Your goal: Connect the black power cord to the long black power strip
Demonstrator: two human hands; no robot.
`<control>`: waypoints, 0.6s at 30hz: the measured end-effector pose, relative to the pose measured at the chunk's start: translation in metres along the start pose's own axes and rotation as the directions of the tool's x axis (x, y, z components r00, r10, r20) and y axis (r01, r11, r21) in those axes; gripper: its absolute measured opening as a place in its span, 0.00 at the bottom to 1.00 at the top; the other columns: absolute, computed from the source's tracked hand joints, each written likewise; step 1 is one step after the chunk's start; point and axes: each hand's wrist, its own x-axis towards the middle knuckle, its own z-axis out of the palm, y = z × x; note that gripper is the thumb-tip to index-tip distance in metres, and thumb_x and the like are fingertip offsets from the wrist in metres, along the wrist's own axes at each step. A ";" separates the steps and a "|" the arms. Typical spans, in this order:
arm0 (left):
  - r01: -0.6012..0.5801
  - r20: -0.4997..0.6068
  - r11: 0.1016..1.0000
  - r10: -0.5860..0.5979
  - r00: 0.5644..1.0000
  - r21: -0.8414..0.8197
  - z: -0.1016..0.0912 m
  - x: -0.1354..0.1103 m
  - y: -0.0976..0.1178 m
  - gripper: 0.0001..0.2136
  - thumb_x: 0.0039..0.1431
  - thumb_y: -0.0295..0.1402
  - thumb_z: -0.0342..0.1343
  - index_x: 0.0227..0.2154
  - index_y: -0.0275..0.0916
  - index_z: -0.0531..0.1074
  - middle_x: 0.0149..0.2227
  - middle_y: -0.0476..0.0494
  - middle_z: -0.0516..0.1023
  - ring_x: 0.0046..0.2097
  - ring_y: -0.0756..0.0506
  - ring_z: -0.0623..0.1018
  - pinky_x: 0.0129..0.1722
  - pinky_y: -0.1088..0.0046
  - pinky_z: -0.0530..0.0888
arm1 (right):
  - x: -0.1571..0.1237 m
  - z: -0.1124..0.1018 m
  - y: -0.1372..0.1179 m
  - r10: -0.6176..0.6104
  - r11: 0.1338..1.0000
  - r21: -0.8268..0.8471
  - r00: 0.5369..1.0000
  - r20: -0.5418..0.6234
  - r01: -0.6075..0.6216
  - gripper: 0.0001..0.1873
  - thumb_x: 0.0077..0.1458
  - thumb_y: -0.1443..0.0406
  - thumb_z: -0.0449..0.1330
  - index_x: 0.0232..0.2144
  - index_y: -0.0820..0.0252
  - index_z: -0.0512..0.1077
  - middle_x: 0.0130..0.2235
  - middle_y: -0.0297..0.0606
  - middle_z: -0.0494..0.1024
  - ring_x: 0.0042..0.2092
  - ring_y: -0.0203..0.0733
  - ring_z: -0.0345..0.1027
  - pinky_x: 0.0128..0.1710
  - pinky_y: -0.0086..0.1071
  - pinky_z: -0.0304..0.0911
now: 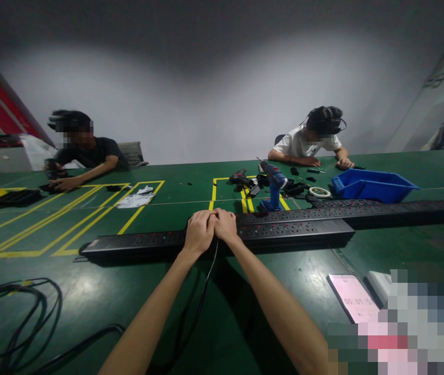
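Observation:
A long black power strip [292, 232] lies across the green table in front of me. My left hand [199, 232] and my right hand [225, 226] are side by side on its middle, fingers curled and closed over something hidden beneath them. A thin black cable [206, 284] runs from under my hands toward me. A second long black power strip [382, 208] lies just behind the first, to the right.
A blue cordless drill [273, 185] stands behind the strips, with small black parts and a tape roll [319, 191] around it. A blue bin [372, 185] sits at right. Coiled black cables [14, 307] lie at left. Two people sit across the table. A timer [357, 299] lies near right.

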 end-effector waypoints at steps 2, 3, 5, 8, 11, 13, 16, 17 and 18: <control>-0.005 0.015 0.999 0.005 1.000 0.043 -0.001 -0.007 -0.007 0.15 0.66 0.33 0.42 0.46 0.41 0.73 0.49 0.42 0.77 0.53 0.42 0.71 0.56 0.60 0.65 | 0.000 0.000 0.000 0.033 0.998 0.061 0.999 -0.015 -0.032 0.15 0.60 0.67 0.48 0.42 0.56 0.73 0.47 0.39 0.78 0.50 0.43 0.68 0.56 0.40 0.50; -0.008 0.029 0.998 0.006 1.000 0.064 0.000 -0.010 -0.010 0.15 0.65 0.31 0.42 0.46 0.41 0.73 0.49 0.42 0.77 0.53 0.41 0.71 0.56 0.60 0.65 | 0.001 0.000 0.001 0.044 0.995 0.091 0.999 -0.020 -0.042 0.15 0.59 0.68 0.48 0.42 0.55 0.73 0.47 0.38 0.78 0.50 0.42 0.68 0.56 0.39 0.51; -0.016 0.070 0.994 0.008 0.998 0.109 0.004 -0.014 -0.015 0.14 0.62 0.28 0.44 0.44 0.41 0.73 0.48 0.42 0.77 0.53 0.41 0.71 0.55 0.60 0.65 | 0.000 0.000 0.001 0.064 0.988 0.140 0.997 -0.037 -0.058 0.17 0.57 0.70 0.48 0.42 0.55 0.73 0.46 0.36 0.79 0.50 0.41 0.69 0.56 0.37 0.52; -0.039 0.124 0.987 0.019 0.992 0.159 0.009 -0.018 -0.019 0.14 0.58 0.26 0.45 0.41 0.42 0.73 0.46 0.42 0.78 0.52 0.40 0.72 0.55 0.59 0.65 | 0.000 -0.001 0.003 0.083 0.979 0.190 0.995 -0.061 -0.070 0.17 0.56 0.71 0.48 0.41 0.55 0.74 0.44 0.35 0.80 0.48 0.42 0.70 0.56 0.37 0.54; -0.050 0.125 0.984 0.029 0.992 0.172 0.012 -0.018 -0.020 0.14 0.57 0.24 0.45 0.41 0.42 0.73 0.46 0.42 0.78 0.52 0.40 0.72 0.55 0.59 0.64 | -0.001 0.001 0.005 0.079 0.972 0.227 0.994 -0.074 -0.061 0.17 0.55 0.71 0.49 0.40 0.55 0.74 0.43 0.35 0.80 0.47 0.42 0.71 0.54 0.36 0.57; -0.055 0.125 0.984 0.034 0.992 0.170 0.012 -0.018 -0.019 0.14 0.56 0.24 0.45 0.40 0.42 0.73 0.46 0.42 0.78 0.51 0.40 0.72 0.55 0.59 0.64 | 0.000 0.004 0.009 0.076 0.963 0.266 0.994 -0.076 -0.053 0.17 0.54 0.71 0.49 0.40 0.55 0.74 0.43 0.35 0.80 0.46 0.41 0.71 0.52 0.35 0.60; -0.060 0.132 0.985 0.038 0.991 0.164 0.011 -0.018 -0.018 0.13 0.56 0.24 0.46 0.39 0.42 0.72 0.46 0.43 0.78 0.51 0.40 0.72 0.55 0.59 0.64 | 0.002 0.007 0.016 0.073 0.925 0.378 0.994 -0.086 -0.035 0.18 0.53 0.72 0.48 0.39 0.55 0.73 0.43 0.34 0.79 0.46 0.39 0.71 0.49 0.32 0.62; -0.058 0.132 0.985 0.036 0.991 0.162 0.011 -0.018 -0.018 0.13 0.56 0.24 0.46 0.39 0.42 0.72 0.46 0.43 0.78 0.52 0.40 0.72 0.55 0.59 0.64 | 0.003 0.007 0.018 0.070 0.904 0.426 0.993 -0.094 -0.023 0.18 0.53 0.72 0.48 0.39 0.55 0.73 0.43 0.34 0.79 0.46 0.38 0.72 0.49 0.31 0.63; -0.055 0.129 0.986 0.035 0.991 0.159 0.011 -0.018 -0.017 0.13 0.56 0.24 0.45 0.38 0.42 0.72 0.45 0.43 0.78 0.51 0.40 0.72 0.55 0.59 0.64 | 0.003 0.007 0.019 0.068 0.881 0.473 0.992 -0.107 -0.010 0.17 0.53 0.72 0.47 0.39 0.56 0.73 0.43 0.35 0.79 0.46 0.37 0.72 0.49 0.30 0.63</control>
